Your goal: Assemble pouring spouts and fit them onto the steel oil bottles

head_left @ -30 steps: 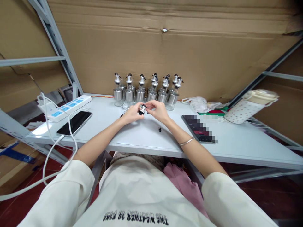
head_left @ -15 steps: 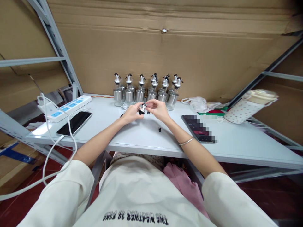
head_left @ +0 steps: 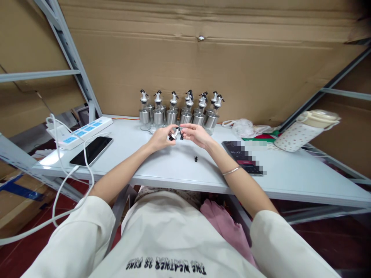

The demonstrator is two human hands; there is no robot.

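Note:
My left hand (head_left: pixel 160 139) is closed round a bottle pourer (head_left: pixel 174 135) with a silver-white spout and black parts, held just above the table. Close beside it, my right hand (head_left: pixel 197 135) has its fingertips at the black flap (head_left: pixel 179 130) on the pourer's tip. A small black piece (head_left: pixel 181 136) shows just below those fingertips; whether it lies on the table or belongs to the pourer is unclear. Nearer to me, another small black part (head_left: pixel 196 159) lies on the table. Glass-and-steel bottles (head_left: pixel 186 117) with similar pourers stand in rows behind my hands.
On the left of the white table (head_left: pixel 162 166) are a power strip (head_left: pixel 87 132) and a phone (head_left: pixel 92 151) with a white cable (head_left: pixel 87 154). A second phone (head_left: pixel 242 158), a plastic bag (head_left: pixel 245 128) and a tilted dotted flask (head_left: pixel 304 131) lie right. Cardboard (head_left: pixel 185 65) backs the table.
My right hand has shifted slightly right and its fingers have loosened, and more of the black flap shows between my hands. My left hand keeps hold of the pourer.

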